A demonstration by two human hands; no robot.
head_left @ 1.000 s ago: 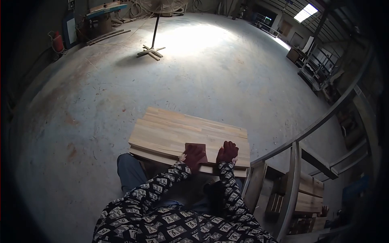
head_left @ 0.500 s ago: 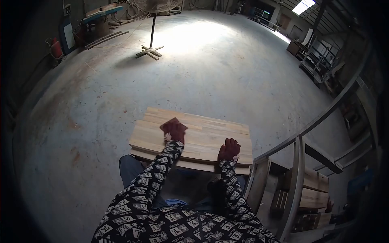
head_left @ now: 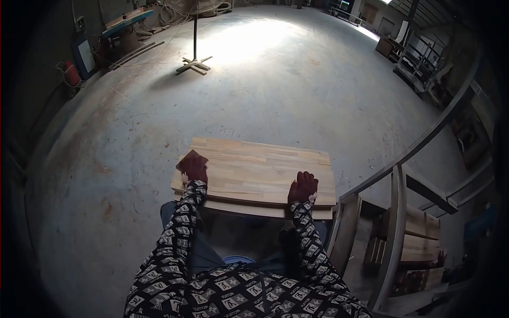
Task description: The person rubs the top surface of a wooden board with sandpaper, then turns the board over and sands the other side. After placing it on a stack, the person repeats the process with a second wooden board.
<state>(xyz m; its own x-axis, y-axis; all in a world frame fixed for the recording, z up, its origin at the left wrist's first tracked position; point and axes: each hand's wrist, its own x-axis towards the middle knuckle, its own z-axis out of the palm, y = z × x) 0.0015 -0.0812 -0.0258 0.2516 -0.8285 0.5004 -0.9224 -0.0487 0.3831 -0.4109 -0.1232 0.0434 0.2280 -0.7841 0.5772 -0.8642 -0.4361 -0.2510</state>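
Observation:
A pale wooden board [head_left: 254, 169], made of joined strips, lies in front of me on top of another board [head_left: 265, 210]. My left hand [head_left: 195, 168], in a dark red glove, presses a reddish-brown square of sandpaper [head_left: 186, 159] onto the board near its left end. The sheet's corners stick out past the fingers. My right hand [head_left: 304, 186], gloved alike, rests on the board near its right end, fingers forward and slightly bent, with nothing seen in it.
A metal frame [head_left: 396, 222] stands close on my right. Beyond it are stacked boards [head_left: 421, 246] and what looks like another person's gloved hand [head_left: 441, 258]. Ahead, a stand with a crossed base [head_left: 194, 65] rises from the floor. A red cylinder [head_left: 71, 73] stands far left.
My left hand has slid left across the board with the sandpaper, from left of the middle to near the left end. My right hand stays at the right end. The view has shifted slightly.

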